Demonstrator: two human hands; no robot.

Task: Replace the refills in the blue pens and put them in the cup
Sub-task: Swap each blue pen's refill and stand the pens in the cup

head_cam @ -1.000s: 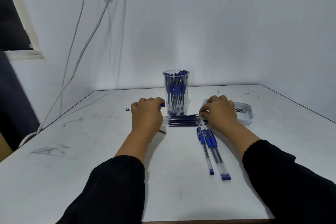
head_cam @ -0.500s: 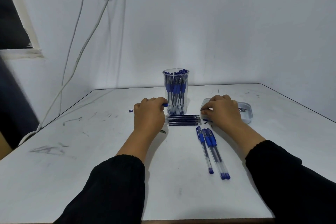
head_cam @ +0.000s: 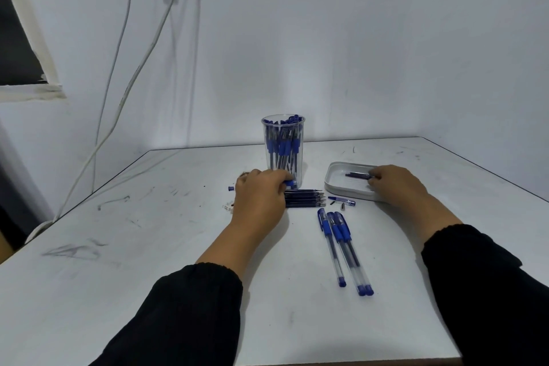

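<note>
my left hand [head_cam: 261, 193] gripped a blue pen piece [head_cam: 289, 183] beside the cup [head_cam: 283, 151]; my right hand [head_cam: 395, 184] pinched refills [head_cam: 358, 175] in the tray [head_cam: 335, 184].

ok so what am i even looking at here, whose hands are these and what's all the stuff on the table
This is one picture from a camera worn on a person's head, looking down at their own two hands; no machine is involved. On the white table stands a clear cup full of blue pens, with a row of refills before it and three pens lying nearby. The left hand grips a blue pen part beside the cup. The right hand reaches into a shallow white tray, pinching thin refills there.
</note>
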